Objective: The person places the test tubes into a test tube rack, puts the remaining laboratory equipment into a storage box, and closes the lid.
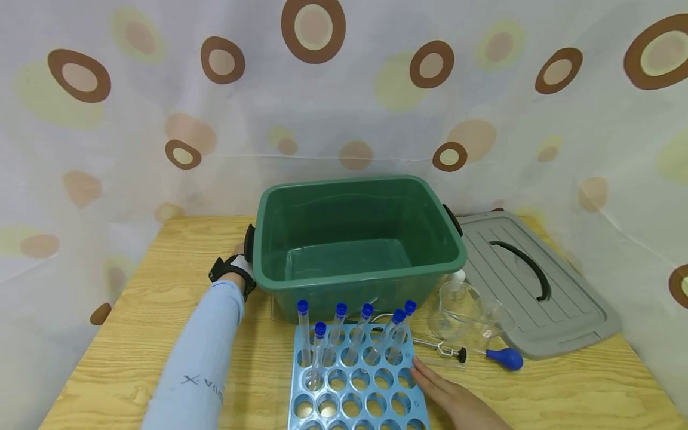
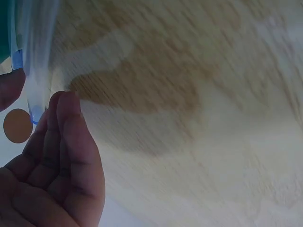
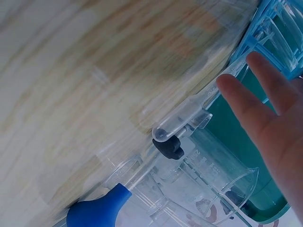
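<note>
My left hand [image 2: 61, 165] is beyond the black handle [image 1: 249, 243] of the green bin [image 1: 355, 280], mostly hidden in the head view. In the left wrist view its fingers are nearly straight and held together, thumb apart, with clear tubes [image 2: 38, 56] close by the fingertips. My right hand [image 1: 454, 397] has its fingers extended, fingertips at the right edge of the blue test tube rack [image 1: 349, 388]. Several clear test tubes with blue caps [image 1: 367, 310] stand in the rack's far holes, some of them tilted.
A grey lid [image 1: 527, 286] with a black handle lies at the right. Between it and the rack are a glass beaker [image 1: 454, 316], a clamp with a black knob [image 1: 461, 355], a clear tube [image 3: 177, 120] and a blue rubber bulb [image 1: 505, 358]. A patterned curtain hangs behind the table.
</note>
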`<state>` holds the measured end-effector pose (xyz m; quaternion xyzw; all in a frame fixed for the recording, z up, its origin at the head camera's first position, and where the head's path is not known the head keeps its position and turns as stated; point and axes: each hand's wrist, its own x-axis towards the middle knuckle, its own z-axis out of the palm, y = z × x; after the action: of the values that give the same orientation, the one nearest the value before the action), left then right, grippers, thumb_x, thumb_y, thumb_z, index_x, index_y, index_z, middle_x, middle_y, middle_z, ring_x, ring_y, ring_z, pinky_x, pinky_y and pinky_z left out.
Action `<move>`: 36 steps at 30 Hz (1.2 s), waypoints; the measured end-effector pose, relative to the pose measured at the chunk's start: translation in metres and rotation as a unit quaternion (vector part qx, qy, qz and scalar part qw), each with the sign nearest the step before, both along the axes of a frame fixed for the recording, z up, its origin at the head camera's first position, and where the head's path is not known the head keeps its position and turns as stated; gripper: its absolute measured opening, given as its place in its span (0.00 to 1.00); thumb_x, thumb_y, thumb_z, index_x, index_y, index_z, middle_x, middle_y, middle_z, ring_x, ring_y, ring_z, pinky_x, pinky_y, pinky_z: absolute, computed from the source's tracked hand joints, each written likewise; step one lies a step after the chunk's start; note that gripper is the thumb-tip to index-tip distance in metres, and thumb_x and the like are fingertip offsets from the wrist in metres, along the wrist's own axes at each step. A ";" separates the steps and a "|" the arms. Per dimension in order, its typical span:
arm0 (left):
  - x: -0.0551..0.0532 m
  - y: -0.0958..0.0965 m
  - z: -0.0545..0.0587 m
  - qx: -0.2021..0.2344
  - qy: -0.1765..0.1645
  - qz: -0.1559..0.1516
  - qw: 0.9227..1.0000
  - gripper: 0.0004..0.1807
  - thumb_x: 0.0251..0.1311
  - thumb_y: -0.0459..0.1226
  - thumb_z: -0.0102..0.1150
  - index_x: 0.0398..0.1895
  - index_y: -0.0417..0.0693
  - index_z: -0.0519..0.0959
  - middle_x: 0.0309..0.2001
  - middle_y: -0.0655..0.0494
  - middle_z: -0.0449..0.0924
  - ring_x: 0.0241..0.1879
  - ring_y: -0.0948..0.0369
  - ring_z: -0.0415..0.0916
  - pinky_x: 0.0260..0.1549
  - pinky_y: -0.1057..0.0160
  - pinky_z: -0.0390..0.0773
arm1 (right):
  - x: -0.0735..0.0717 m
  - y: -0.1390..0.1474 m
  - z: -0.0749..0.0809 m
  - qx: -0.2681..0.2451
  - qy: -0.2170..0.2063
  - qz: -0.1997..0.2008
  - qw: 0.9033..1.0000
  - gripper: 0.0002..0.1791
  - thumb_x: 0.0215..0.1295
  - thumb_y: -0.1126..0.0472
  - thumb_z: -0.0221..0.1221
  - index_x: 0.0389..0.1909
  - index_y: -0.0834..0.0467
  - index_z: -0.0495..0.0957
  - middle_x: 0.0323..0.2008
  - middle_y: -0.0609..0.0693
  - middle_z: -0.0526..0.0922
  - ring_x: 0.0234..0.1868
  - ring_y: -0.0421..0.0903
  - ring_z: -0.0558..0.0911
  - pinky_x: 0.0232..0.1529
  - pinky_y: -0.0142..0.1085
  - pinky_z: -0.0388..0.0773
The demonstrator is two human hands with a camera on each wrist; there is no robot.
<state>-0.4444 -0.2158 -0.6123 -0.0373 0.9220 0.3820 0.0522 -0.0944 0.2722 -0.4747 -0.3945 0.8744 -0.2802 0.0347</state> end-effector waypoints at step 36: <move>0.188 0.011 0.287 -0.040 0.158 0.096 0.982 0.17 0.56 0.41 0.51 0.38 0.36 0.80 0.32 0.41 0.83 0.24 0.61 0.72 0.23 0.67 0.69 | -0.002 -0.003 0.001 0.020 -0.032 -0.002 0.999 0.50 0.56 0.39 0.60 0.74 0.53 0.47 0.73 0.33 0.35 0.65 0.48 0.68 0.44 0.37 0.79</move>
<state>-0.2568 -0.2044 -0.3254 -0.0670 0.9252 0.3493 -0.1322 -0.0961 0.2695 -0.4741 -0.3831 0.8790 -0.2750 0.0702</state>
